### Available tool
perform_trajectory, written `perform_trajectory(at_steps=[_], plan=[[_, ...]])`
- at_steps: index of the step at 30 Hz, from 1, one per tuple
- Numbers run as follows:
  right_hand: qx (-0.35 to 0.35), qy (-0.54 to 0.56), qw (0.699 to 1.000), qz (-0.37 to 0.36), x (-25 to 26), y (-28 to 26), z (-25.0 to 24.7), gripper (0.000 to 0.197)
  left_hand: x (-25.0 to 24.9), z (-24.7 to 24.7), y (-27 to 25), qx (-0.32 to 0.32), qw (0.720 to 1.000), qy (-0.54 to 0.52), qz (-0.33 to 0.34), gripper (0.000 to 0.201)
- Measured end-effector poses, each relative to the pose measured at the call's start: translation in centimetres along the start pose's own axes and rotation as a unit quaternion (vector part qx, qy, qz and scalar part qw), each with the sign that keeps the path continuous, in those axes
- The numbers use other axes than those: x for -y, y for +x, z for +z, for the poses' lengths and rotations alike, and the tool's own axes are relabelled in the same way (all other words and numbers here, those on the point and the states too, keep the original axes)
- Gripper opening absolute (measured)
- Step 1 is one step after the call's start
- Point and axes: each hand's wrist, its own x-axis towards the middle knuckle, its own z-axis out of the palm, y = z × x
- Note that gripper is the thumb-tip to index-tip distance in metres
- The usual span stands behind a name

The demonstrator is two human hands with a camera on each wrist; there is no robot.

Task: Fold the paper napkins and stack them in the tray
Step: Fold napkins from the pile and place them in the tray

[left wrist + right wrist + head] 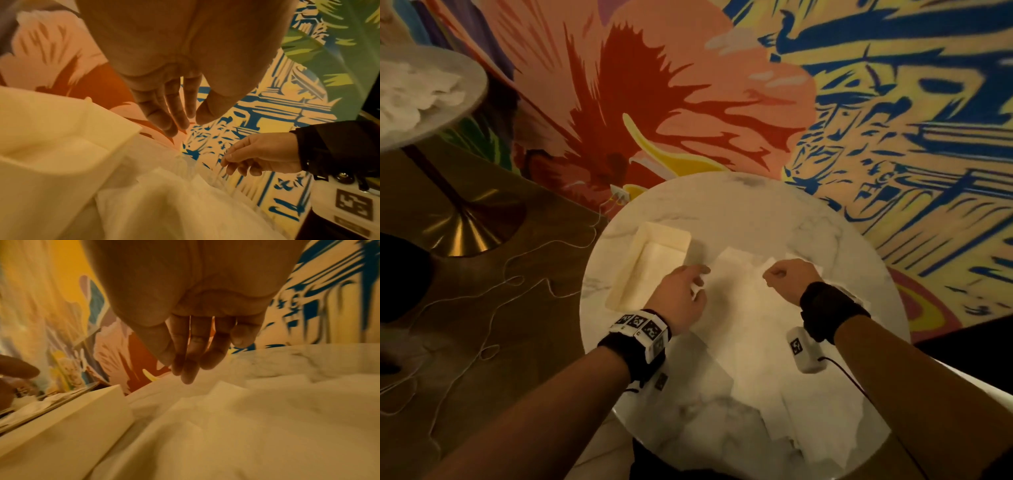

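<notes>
Left hand [180, 91] seen from the wrist, palm side toward the camera, fingers [172, 116] extended and loosely together, thumb alongside, nothing held. Right hand [261, 155] at the right, reaching in from a black wrist strap [337, 149], fingers relaxed and pointing down-left, tips just above the paper napkins [174, 203]. White camera housing with a square marker [353, 204] below that strap. Cream tray [68, 129] at the left, its corner near the napkins. Napkins white, rumpled, filling the lower middle. Painted floor [277, 113] with blue, yellow, orange and green shapes behind.
</notes>
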Motion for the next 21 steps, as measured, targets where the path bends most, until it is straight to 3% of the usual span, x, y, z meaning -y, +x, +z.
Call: perform_trajectory(at_steps=[6,11,15,21], plan=[[0.017,0.004,0.997,0.071,-8.3,-3.9,-0.7,0.021,-2.2,7.1,-1.1,0.12,0.992,0.005,-0.036,0.029],[0.053,-0.028,0.993,0.101,-12.4,-6.8,0.3,0.023,-2.7,12.1,-2.4,0.197,0.977,0.034,-0.077,0.025],[0.084,-0.028,0.991,0.104,-14.2,-8.3,1.4,0.024,-2.7,15.0,-3.1,0.202,0.97,0.023,-0.131,0.02],[0.064,0.081,0.99,0.1,-15.3,-9.2,2.7,0.031,-3.7,17.4,-2.9,0.149,0.974,-0.059,-0.16,0.037]])
